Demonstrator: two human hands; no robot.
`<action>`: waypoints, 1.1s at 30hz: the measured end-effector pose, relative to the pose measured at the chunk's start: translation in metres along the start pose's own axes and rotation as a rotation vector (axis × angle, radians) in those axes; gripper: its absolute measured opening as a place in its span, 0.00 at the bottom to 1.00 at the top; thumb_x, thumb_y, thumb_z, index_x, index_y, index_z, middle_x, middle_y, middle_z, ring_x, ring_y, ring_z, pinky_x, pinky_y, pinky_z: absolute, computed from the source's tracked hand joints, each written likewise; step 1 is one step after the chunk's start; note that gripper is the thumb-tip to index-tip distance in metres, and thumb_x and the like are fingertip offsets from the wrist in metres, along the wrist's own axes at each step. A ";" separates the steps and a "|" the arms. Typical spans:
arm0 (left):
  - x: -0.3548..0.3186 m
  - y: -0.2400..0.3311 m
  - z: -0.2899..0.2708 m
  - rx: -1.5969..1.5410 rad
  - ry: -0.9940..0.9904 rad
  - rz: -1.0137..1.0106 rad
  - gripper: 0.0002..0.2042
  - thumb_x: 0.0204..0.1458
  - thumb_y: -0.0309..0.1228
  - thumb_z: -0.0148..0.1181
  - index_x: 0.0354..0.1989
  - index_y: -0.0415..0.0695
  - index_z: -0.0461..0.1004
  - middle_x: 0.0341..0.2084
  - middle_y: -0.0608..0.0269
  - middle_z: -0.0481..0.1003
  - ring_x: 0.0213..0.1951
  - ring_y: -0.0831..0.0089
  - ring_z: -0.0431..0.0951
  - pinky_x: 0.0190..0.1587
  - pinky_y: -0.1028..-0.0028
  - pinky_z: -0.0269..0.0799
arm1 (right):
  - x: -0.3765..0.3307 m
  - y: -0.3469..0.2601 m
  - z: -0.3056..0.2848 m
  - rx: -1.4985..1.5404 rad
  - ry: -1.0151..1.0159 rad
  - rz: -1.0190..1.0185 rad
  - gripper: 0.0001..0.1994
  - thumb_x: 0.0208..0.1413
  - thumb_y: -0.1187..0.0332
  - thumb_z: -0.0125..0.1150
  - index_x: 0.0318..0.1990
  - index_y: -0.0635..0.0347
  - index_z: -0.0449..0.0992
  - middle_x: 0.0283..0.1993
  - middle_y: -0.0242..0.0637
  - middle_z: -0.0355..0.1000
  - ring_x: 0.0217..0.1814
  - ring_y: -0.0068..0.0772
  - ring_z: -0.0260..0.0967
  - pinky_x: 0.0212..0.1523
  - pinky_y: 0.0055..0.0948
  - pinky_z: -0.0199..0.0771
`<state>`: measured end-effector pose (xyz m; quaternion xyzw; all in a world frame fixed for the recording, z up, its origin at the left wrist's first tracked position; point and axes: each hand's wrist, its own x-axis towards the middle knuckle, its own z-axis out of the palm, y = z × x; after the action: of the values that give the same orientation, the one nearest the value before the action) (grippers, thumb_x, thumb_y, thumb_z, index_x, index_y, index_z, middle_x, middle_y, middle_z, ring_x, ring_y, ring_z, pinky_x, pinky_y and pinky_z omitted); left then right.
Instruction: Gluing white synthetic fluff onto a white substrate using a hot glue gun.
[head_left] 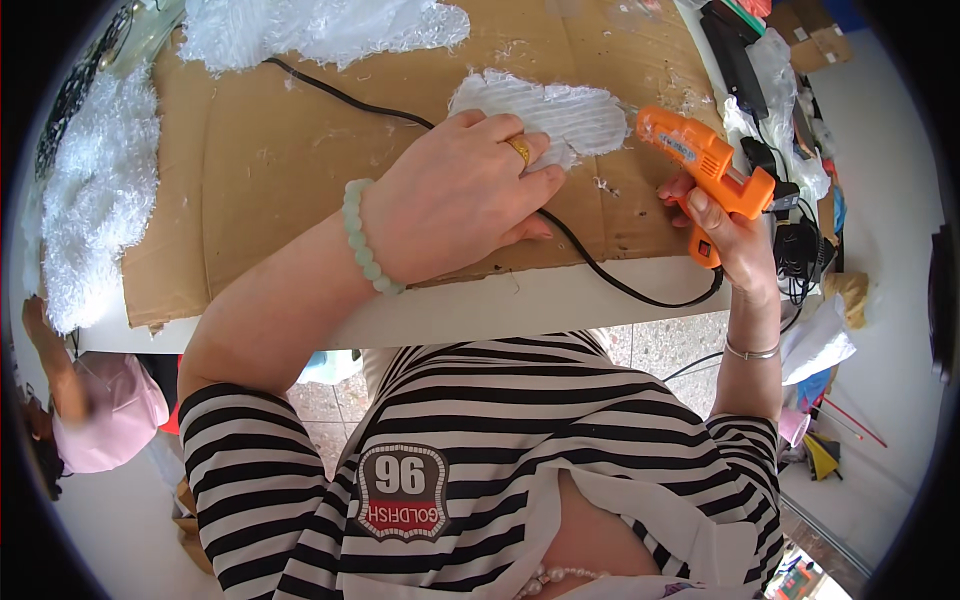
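One white piece (585, 120), ribbed and fringed, is lying flat on the cardboard (290, 190), just beyond our left hand (465, 195). We are curling that hand's fingers over its near edge, seemingly to steady it; with the fingertips tucked from sight, we cannot tell whether they are pinching or only pressing. Our right hand (740, 235) is wrapping around the handle of the orange glue gun (705, 155), its thumb lying along the side. We are pointing the nozzle leftward, just beside the piece's right end, probably so that the tip can meet that edge while the palm bears the weight; whether tip and piece are touching, we cannot say. The cord (620, 285) is looping from the handle and passing beneath our left hand. The cardboard is covering most of the white surface (430, 322), perhaps guarding it from drips, while larger fluffy sheets are lying at the far side (320, 30) and the left (100, 190).
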<state>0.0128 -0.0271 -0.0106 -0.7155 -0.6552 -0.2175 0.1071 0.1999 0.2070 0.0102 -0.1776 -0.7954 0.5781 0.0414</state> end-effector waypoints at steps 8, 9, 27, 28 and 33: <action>0.000 -0.001 0.003 0.025 -0.029 -0.007 0.18 0.41 0.43 0.63 0.34 0.42 0.73 0.33 0.61 0.72 0.40 0.69 0.70 0.40 0.70 0.67 | 0.011 0.004 0.002 -0.034 -0.015 -0.084 0.16 0.57 0.56 0.58 0.39 0.62 0.73 0.38 0.35 0.72 0.39 0.25 0.68 0.34 0.23 0.67; 0.000 0.000 0.003 0.027 -0.033 -0.011 0.18 0.41 0.43 0.63 0.34 0.42 0.73 0.33 0.61 0.72 0.40 0.69 0.70 0.40 0.70 0.67 | 0.012 0.004 0.002 -0.030 -0.019 -0.085 0.16 0.57 0.56 0.58 0.39 0.62 0.73 0.38 0.35 0.72 0.39 0.25 0.68 0.34 0.23 0.67; 0.001 0.007 -0.001 -0.038 -0.161 -0.052 0.23 0.38 0.39 0.66 0.43 0.43 0.71 0.46 0.50 0.70 0.45 0.57 0.70 0.48 0.63 0.67 | 0.009 0.004 0.006 -0.003 0.038 -0.061 0.17 0.57 0.55 0.57 0.38 0.63 0.73 0.36 0.36 0.72 0.36 0.24 0.68 0.34 0.24 0.67; 0.001 0.007 -0.001 -0.042 -0.159 -0.054 0.23 0.38 0.39 0.66 0.43 0.43 0.71 0.46 0.50 0.70 0.45 0.57 0.70 0.48 0.63 0.68 | 0.009 0.003 0.006 -0.004 0.040 -0.060 0.17 0.57 0.55 0.57 0.38 0.63 0.73 0.36 0.36 0.72 0.36 0.24 0.68 0.34 0.24 0.67; 0.000 0.007 -0.001 -0.047 -0.166 -0.058 0.23 0.38 0.39 0.66 0.43 0.42 0.71 0.46 0.50 0.70 0.45 0.56 0.70 0.48 0.63 0.68 | 0.011 0.002 0.008 -0.030 0.072 0.000 0.16 0.58 0.56 0.57 0.38 0.63 0.74 0.33 0.34 0.73 0.34 0.22 0.67 0.34 0.23 0.67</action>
<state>0.0199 -0.0286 -0.0084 -0.7142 -0.6769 -0.1756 0.0292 0.1876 0.2039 0.0039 -0.1991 -0.8018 0.5594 0.0674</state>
